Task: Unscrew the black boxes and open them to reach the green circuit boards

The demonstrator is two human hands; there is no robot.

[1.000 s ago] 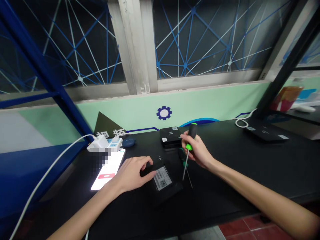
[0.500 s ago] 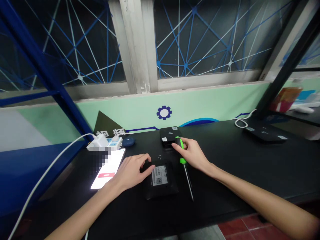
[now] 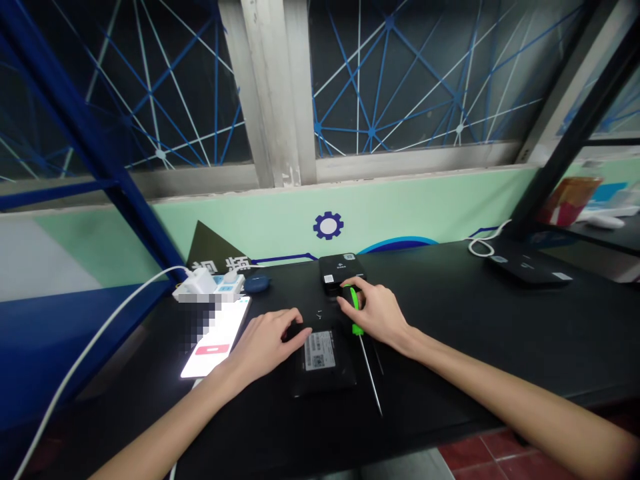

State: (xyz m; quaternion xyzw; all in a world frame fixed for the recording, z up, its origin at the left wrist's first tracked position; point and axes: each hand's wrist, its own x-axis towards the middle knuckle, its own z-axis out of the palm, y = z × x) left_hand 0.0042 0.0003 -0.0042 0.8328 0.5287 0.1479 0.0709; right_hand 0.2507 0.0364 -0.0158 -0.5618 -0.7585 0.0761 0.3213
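Note:
In my right hand (image 3: 377, 310) is a screwdriver (image 3: 356, 313) with a black and bright green handle, its long metal shaft slanting down toward the front of the desk. The tip lies to the right of a flat black device (image 3: 325, 379), apart from it. This device shows a white printed label (image 3: 319, 351). Around its upper left corner curl the thumb and fingers of my left hand (image 3: 267, 340); part of the grip is hidden. Just beyond the device are a few tiny metal pieces, probably screws (image 3: 319, 315).
A black box (image 3: 341, 270) stands behind my right hand. To the left are a lit phone (image 3: 220, 340), a white power strip (image 3: 229, 288) with a plugged-in charger, and a dark blue case (image 3: 257, 285). Another black device (image 3: 530, 267) and a white cable (image 3: 481, 248) lie at right.
My right hand has moved slightly left and toward me with the screwdriver, so its tip sits nearer the front edge. The left hand and the labelled device have hardly moved.

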